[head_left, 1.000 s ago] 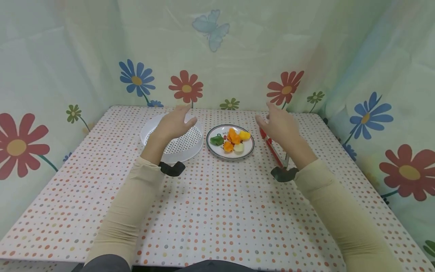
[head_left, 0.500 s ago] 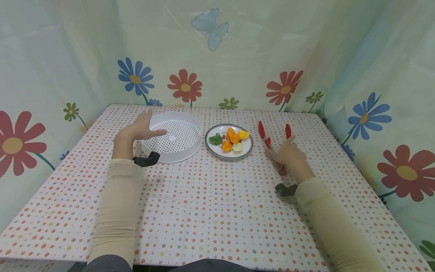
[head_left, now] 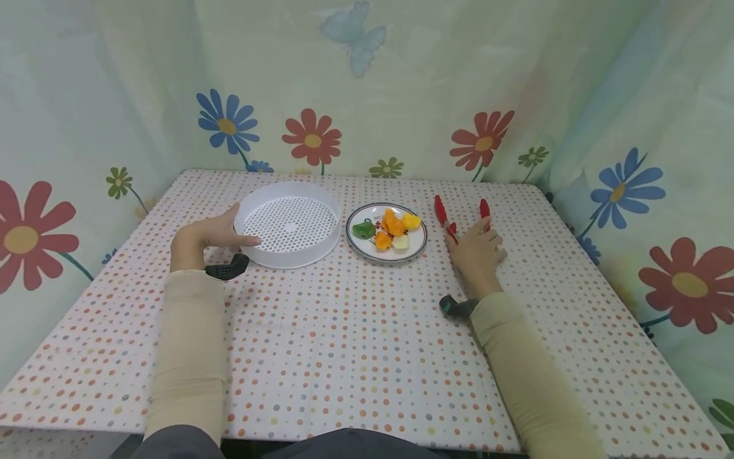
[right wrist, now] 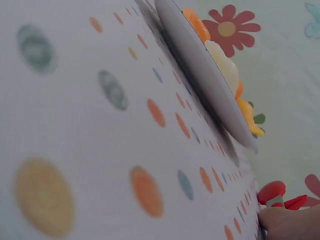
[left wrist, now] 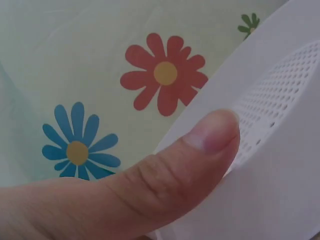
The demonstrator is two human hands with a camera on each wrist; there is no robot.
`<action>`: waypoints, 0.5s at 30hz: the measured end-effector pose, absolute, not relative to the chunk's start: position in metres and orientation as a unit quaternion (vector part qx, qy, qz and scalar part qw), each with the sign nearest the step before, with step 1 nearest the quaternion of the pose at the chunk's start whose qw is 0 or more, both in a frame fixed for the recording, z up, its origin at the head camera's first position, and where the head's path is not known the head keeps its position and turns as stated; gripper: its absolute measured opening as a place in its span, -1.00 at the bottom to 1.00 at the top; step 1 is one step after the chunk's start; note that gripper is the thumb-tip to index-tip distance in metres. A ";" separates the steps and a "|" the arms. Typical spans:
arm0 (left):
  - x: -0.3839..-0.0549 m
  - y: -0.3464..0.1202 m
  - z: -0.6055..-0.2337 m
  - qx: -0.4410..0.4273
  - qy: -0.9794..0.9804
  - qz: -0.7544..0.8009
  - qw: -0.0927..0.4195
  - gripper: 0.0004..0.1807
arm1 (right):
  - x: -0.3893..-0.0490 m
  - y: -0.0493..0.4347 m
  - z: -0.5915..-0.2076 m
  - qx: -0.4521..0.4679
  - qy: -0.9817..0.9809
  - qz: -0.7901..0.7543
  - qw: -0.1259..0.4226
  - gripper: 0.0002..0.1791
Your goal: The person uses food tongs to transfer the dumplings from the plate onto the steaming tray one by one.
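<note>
A round white sieve-like basket with a perforated bottom [head_left: 289, 223] sits on the left of the table. My left hand [head_left: 212, 233] holds it by its left side, and in the left wrist view the thumb [left wrist: 190, 160] lies across its wall, the other fingers hidden. On the right, red-tipped kitchen tongs [head_left: 440, 210] lie with their arms spread, tips toward the back. My right hand [head_left: 476, 248] grips them around the middle and covers their lower part. In the right wrist view, fingers show at the bottom right edge beside the red tips [right wrist: 272, 191].
Between the hands stands a white plate with a dark rim [head_left: 373, 252]. On it lie a green pepper piece [head_left: 364, 230], orange pieces [head_left: 392, 223], a yellow piece [head_left: 411, 221] and a pale piece [head_left: 401, 243]. A dotted cloth [head_left: 344, 357] covers the table; a flowered curtain [head_left: 401, 95] encloses it.
My left hand has moved left from over the basket and come round its left side. My right hand has come down from above the tongs and taken hold of them.
</note>
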State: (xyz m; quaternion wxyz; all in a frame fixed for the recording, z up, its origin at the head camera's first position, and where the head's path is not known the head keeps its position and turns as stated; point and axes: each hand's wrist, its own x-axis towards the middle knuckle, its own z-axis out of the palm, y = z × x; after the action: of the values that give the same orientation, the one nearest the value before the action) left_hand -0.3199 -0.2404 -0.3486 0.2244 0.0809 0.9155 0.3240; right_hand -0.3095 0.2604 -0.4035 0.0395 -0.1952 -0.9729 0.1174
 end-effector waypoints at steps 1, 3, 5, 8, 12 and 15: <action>-0.320 -0.242 -0.348 0.081 0.913 0.327 0.229 0.30 | -0.310 0.262 -0.404 -0.196 -0.972 0.120 0.049 0.12; -0.321 -0.243 -0.347 0.081 0.906 0.338 0.240 0.34 | -0.310 0.266 -0.405 -0.199 -0.971 0.118 0.066 0.16; -0.322 -0.243 -0.348 0.079 0.901 0.350 0.245 0.37 | -0.311 0.271 -0.404 -0.201 -0.968 0.124 0.082 0.19; -0.322 -0.243 -0.350 0.080 0.901 0.351 0.240 0.38 | -0.315 0.278 -0.404 -0.202 -0.966 0.133 0.094 0.26; -0.324 -0.242 -0.354 0.088 0.908 0.339 0.229 0.39 | -0.317 0.284 -0.403 -0.204 -0.957 0.180 0.100 0.33; -0.325 -0.241 -0.354 0.094 0.907 0.338 0.232 0.41 | -0.318 0.288 -0.401 -0.198 -0.945 0.239 0.099 0.35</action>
State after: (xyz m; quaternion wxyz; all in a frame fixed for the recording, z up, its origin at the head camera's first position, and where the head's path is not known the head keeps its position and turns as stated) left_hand -0.3246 -0.2407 -0.3538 0.2325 0.0940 0.9071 0.3381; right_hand -0.3177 0.2876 -0.4013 0.0991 -0.1980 -0.9455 0.2389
